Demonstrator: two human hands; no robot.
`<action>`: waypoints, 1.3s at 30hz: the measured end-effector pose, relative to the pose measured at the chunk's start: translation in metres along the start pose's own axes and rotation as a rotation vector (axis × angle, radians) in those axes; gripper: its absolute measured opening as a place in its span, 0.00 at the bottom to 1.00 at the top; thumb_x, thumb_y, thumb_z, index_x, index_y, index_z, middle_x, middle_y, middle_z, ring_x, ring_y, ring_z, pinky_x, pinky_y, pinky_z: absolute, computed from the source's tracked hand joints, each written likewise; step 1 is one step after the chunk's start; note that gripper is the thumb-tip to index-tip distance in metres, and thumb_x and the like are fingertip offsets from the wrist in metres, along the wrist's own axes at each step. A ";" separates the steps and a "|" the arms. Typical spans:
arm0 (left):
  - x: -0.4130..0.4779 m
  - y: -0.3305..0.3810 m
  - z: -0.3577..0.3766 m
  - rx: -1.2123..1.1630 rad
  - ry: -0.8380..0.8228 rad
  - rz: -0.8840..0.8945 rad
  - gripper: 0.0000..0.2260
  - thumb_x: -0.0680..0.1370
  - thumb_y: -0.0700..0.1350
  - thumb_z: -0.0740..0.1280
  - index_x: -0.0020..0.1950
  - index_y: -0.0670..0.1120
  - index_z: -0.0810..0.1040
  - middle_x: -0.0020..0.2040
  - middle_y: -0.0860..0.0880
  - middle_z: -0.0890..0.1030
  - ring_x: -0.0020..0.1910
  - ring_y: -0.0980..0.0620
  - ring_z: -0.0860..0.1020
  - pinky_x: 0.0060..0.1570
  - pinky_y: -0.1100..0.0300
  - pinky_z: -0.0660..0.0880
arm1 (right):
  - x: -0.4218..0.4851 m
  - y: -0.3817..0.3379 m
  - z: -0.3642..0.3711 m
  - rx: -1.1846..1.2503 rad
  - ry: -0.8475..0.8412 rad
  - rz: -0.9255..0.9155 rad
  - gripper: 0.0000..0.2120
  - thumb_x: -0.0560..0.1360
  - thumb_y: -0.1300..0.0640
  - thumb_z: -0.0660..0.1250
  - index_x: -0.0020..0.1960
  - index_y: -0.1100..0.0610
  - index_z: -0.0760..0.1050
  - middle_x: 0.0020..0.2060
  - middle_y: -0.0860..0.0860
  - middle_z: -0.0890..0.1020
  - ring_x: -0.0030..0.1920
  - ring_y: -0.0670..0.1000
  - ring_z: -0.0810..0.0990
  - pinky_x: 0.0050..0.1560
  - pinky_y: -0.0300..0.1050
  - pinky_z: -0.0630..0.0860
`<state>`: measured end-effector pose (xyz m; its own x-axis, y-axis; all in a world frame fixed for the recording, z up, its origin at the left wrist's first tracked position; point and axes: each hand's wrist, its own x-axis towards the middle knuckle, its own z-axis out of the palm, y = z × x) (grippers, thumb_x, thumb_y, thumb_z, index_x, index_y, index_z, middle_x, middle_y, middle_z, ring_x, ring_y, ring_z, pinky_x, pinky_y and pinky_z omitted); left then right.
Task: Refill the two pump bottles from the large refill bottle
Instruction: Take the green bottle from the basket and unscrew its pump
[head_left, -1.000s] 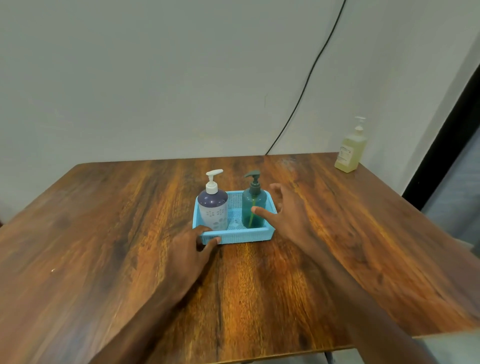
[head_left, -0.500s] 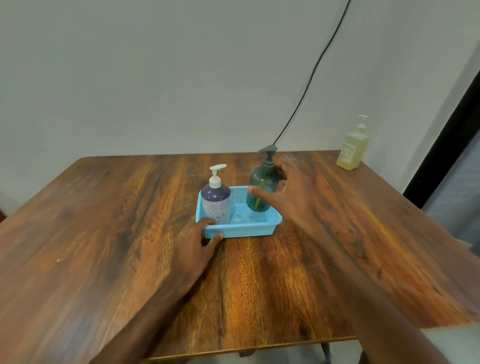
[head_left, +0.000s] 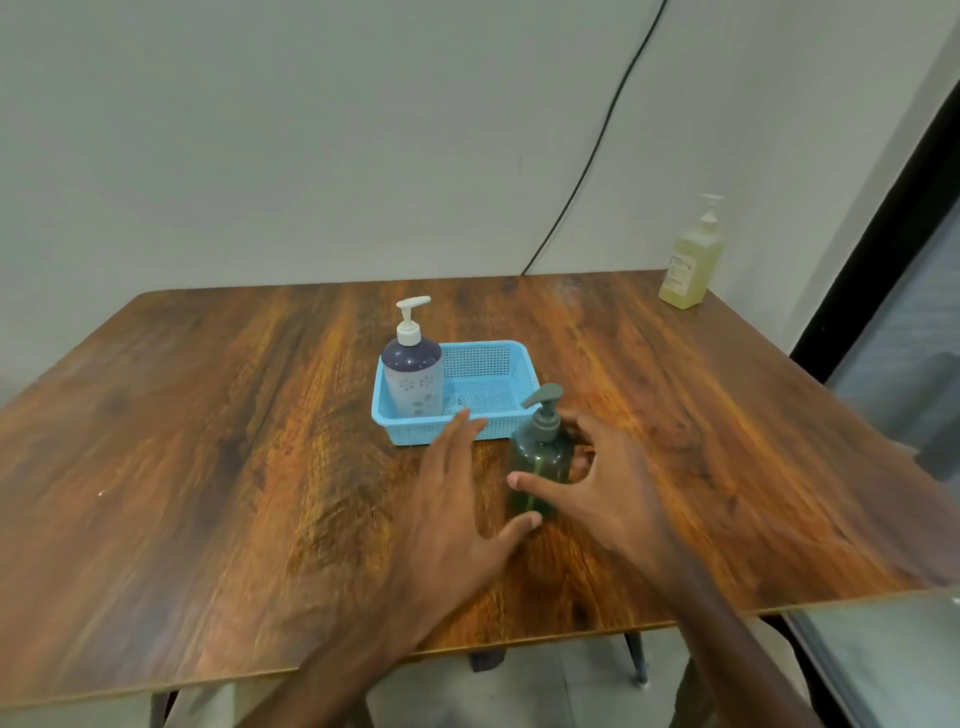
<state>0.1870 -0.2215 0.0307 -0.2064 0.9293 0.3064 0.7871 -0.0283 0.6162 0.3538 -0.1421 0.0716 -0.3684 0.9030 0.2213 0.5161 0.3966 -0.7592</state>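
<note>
The right hand (head_left: 608, 483) curls its fingers (head_left: 584, 423) and thumb round the green pump bottle (head_left: 540, 462), seemingly set down on the tabletop (head_left: 208, 415), though blur hides how firmly. The left hand (head_left: 457, 499), straight-fingered and empty, lies just beside it. The large refill bottle (head_left: 691, 265) stands far right of both. Setting out is under way; next probably comes unscrewing the pump.

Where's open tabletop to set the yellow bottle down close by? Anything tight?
Wide bare table left of the blue basket and white-pump bottle. Another bare patch right of the basket, toward the yellow bottle at the far corner. Basket's right half is empty. Crowded just before the basket: left hand, right hand, green bottle.
</note>
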 end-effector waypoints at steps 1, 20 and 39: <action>0.004 0.005 0.004 -0.041 -0.032 0.032 0.48 0.72 0.68 0.72 0.82 0.57 0.48 0.83 0.58 0.51 0.81 0.58 0.52 0.78 0.58 0.53 | 0.000 0.002 0.002 0.002 0.000 -0.008 0.35 0.62 0.42 0.82 0.66 0.44 0.74 0.60 0.37 0.80 0.58 0.38 0.78 0.60 0.39 0.78; 0.051 0.000 0.018 -0.219 -0.102 0.152 0.39 0.65 0.63 0.80 0.73 0.53 0.72 0.66 0.60 0.79 0.64 0.61 0.77 0.63 0.53 0.78 | 0.015 -0.008 0.008 0.198 0.193 -0.068 0.17 0.65 0.50 0.83 0.50 0.50 0.81 0.43 0.42 0.85 0.42 0.41 0.83 0.37 0.31 0.75; 0.067 -0.007 0.005 -0.314 -0.260 0.228 0.37 0.65 0.58 0.84 0.70 0.52 0.76 0.64 0.60 0.81 0.63 0.61 0.78 0.62 0.52 0.79 | 0.021 -0.001 -0.009 0.261 0.051 -0.111 0.21 0.65 0.48 0.83 0.54 0.49 0.81 0.47 0.45 0.85 0.46 0.47 0.84 0.43 0.45 0.82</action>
<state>0.1708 -0.1572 0.0432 0.1357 0.9467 0.2921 0.5731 -0.3155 0.7563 0.3529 -0.1223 0.0825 -0.3687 0.8660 0.3377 0.2555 0.4437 -0.8590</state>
